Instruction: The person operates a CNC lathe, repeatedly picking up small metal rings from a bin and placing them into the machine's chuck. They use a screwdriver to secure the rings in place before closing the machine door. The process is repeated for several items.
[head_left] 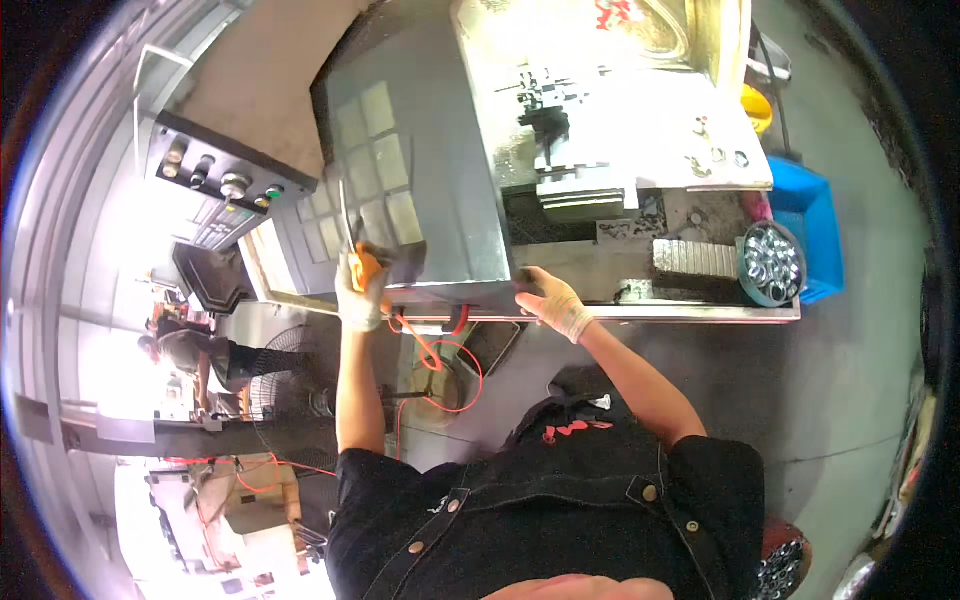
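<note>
My gloved left hand [360, 298] is closed around an orange air blow gun [368, 266]. Its thin metal nozzle [345, 210] points up and away from me, in front of the grey machine door [430, 190]. An orange coiled hose [428, 358] hangs below that hand. My gloved right hand [553, 303] grips the lower right edge of the door, its fingertips partly hidden there. To the right of the door, the brightly lit inside of the machine shows a dark fixture [545, 125] above a metal block [585, 195].
A control panel [225, 185] with knobs juts out at left. On the machine's front ledge, a row of metal pieces [695, 258] sits beside a round tub [770, 262] of shiny metal parts. A blue bin [815, 225] stands at right. Below left are a fan [290, 370] and another person [190, 350].
</note>
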